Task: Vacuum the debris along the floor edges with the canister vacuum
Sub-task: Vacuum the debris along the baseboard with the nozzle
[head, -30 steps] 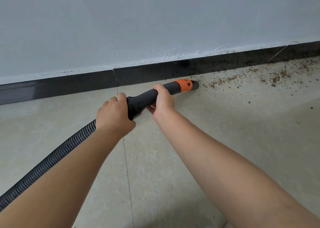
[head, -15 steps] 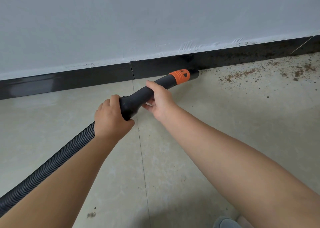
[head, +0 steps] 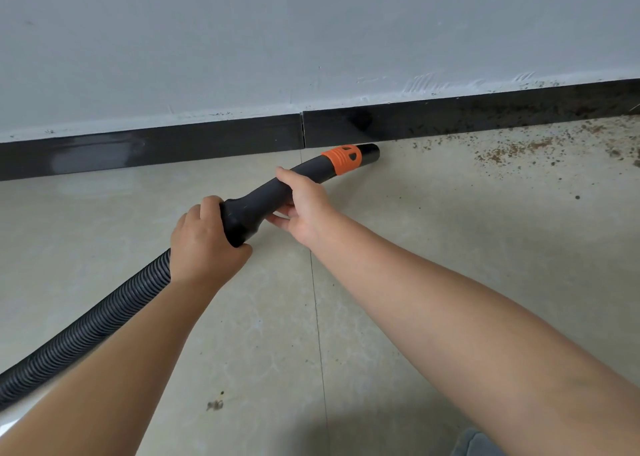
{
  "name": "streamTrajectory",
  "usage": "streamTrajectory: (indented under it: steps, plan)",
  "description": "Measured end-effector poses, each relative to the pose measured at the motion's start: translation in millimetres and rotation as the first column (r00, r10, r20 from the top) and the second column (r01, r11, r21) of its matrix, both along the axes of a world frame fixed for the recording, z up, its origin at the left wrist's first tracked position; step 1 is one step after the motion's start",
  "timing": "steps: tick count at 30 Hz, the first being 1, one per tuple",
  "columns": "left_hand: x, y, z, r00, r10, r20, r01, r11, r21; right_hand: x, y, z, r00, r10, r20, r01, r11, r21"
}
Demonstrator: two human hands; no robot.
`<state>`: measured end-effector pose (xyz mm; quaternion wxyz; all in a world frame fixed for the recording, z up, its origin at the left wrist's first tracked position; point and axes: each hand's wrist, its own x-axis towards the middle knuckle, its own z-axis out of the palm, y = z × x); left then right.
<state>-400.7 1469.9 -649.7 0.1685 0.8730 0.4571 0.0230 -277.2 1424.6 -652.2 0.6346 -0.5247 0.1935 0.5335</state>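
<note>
Down low, closest to me, a small dark crumb (head: 214, 404) lies on the tile floor (head: 450, 213). Next I see the ribbed black hose (head: 86, 331) running up to my left hand (head: 202, 239), which wraps tight around the fat end of the black handle (head: 256, 204). My right hand (head: 304, 203) grips the handle a bit farther along, fingers curled under it. Past that hand sits the orange ring (head: 342, 159), and the black nozzle tip (head: 370, 152) rests just beside the black baseboard (head: 173, 146). Brown debris (head: 512, 151) is scattered along the baseboard, right of the nozzle tip.
</note>
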Motion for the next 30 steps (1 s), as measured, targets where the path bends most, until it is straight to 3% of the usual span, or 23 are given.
streamTrajectory:
  steps: [17, 24, 30]
  plan:
    - [62.8, -38.9, 0.7, 0.994, -0.056, -0.096, 0.055, 0.998, -0.014, 57.3, -43.5, 2.9, 0.994, -0.109, 0.023, 0.109, 0.994, 0.007]
    - [88.0, -59.7, 1.1, 0.991, -0.114, -0.072, 0.11, 0.992, -0.06, 79.5, -64.2, 1.4, 0.976, -0.218, 0.03, 0.218, 0.976, -0.004]
    - [87.6, -68.9, -3.6, 0.989, -0.148, -0.012, 0.146, 0.984, -0.099, 83.2, -78.5, 0.9, 0.976, -0.214, 0.028, 0.213, 0.977, 0.016]
